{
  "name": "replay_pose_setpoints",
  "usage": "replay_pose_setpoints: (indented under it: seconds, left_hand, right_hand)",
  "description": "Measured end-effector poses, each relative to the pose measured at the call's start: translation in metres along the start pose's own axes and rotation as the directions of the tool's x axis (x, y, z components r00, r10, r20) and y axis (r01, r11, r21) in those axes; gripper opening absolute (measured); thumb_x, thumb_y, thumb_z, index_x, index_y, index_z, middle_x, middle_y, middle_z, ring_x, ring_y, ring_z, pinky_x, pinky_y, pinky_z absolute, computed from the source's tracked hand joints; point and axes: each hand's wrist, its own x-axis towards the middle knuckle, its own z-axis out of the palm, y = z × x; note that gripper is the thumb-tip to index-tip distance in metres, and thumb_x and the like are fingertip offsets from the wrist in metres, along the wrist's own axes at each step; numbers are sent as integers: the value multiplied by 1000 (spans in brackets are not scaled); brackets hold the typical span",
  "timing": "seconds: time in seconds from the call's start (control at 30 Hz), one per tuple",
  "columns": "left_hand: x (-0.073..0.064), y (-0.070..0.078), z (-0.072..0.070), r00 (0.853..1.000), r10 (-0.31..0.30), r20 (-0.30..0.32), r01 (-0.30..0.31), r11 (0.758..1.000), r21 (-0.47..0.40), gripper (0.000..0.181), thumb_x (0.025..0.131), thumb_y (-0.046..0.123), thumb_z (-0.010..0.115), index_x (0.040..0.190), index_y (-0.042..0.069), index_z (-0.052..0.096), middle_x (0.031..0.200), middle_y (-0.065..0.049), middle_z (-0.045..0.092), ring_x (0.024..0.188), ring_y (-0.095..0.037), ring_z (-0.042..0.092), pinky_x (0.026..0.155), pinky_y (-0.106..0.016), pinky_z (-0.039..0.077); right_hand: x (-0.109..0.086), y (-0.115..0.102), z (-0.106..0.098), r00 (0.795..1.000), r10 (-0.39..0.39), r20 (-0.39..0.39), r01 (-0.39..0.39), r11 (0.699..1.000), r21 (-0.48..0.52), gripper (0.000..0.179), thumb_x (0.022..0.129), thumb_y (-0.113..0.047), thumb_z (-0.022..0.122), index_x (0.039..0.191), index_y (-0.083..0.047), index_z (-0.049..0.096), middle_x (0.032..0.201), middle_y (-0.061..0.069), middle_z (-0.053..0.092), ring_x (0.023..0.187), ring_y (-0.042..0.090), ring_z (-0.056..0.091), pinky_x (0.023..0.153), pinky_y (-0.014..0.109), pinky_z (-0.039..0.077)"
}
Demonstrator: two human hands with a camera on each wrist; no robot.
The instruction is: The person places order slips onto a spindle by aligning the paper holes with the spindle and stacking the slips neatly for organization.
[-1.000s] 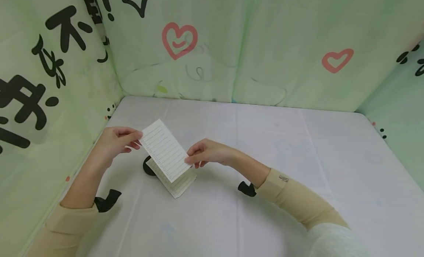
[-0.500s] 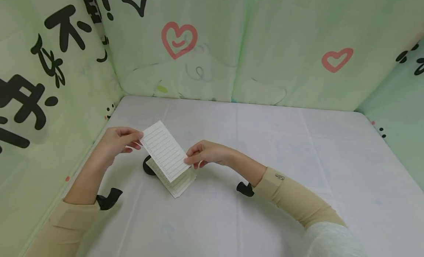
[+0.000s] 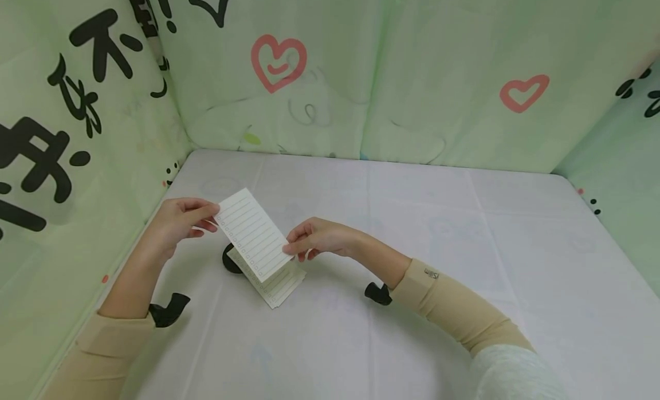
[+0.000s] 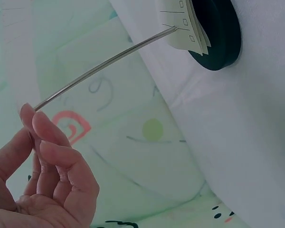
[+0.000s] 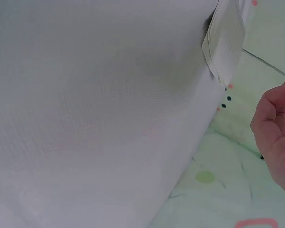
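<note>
A white lined sheet of paper (image 3: 252, 234) with a column of small checkboxes is held up at a tilt. My left hand (image 3: 180, 222) pinches its left corner, and my right hand (image 3: 322, 238) pinches its right corner. Under it, a stack of similar lined sheets (image 3: 278, 291) lies over a round black object (image 3: 230, 259), which is mostly covered. From the left wrist, the held sheet (image 4: 104, 65) appears nearly edge-on, running from my fingertips towards the stack (image 4: 180, 28) on the black disc (image 4: 228, 38). The right wrist view catches only part of my right hand (image 5: 278, 133).
A white cloth covers the table (image 3: 438, 234). Pale green curtains (image 3: 330, 102) with black characters and pink hearts stand at the back, left and right. Black straps (image 3: 170, 310) sit at both forearms, by the beige sleeves (image 3: 448, 305).
Both hands and the held sheet have shifted slightly to the left. Each hand keeps its pinch on the paper, and the stack underneath stays where it was.
</note>
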Motion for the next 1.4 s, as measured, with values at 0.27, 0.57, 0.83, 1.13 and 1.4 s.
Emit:
replay_pose_setpoints:
  seconds: [0.27,0.57,0.83,1.13,1.4]
  left_hand:
    - [0,-1,1,1000,-12,3,12,1000,-6,46,91,31,56,115,-9,51,72,14,61,68,-3,61,69,-26,48]
    - [3,-4,2,1000,-21,1,21,1000,-16,45,91,30,56,114,-8,51,72,14,60,68,-3,61,68,-25,47]
    - [6,-9,3,1000,-27,13,28,998,-64,40,90,30,57,111,-5,53,73,13,60,67,-3,61,65,-23,47]
    - [8,-28,8,995,-83,63,89,992,-93,25,90,25,59,100,2,59,70,11,62,66,-4,61,63,-22,48]
    - [11,-39,15,987,-132,86,133,991,-5,36,90,22,58,109,-8,57,70,9,63,65,-4,61,61,-22,48]
  right_hand:
    - [0,-1,1,1000,8,-8,-8,1000,-9,7,86,-10,63,80,-6,63,70,4,59,64,18,51,62,26,40]
    - [4,1,2,1000,21,-7,-21,999,-26,8,86,-12,63,80,-6,63,71,3,59,64,18,52,62,25,41]
    - [7,2,2,999,31,-7,-31,999,-36,8,86,-12,63,81,-5,62,69,1,60,63,17,52,60,24,40]
    - [9,8,2,996,94,-8,-95,992,-86,8,84,-11,65,79,-6,63,67,-2,60,61,14,52,55,22,38]
    - [9,13,2,989,149,-5,-149,978,-144,7,84,-10,64,79,-6,64,65,-2,60,58,13,55,52,21,37]
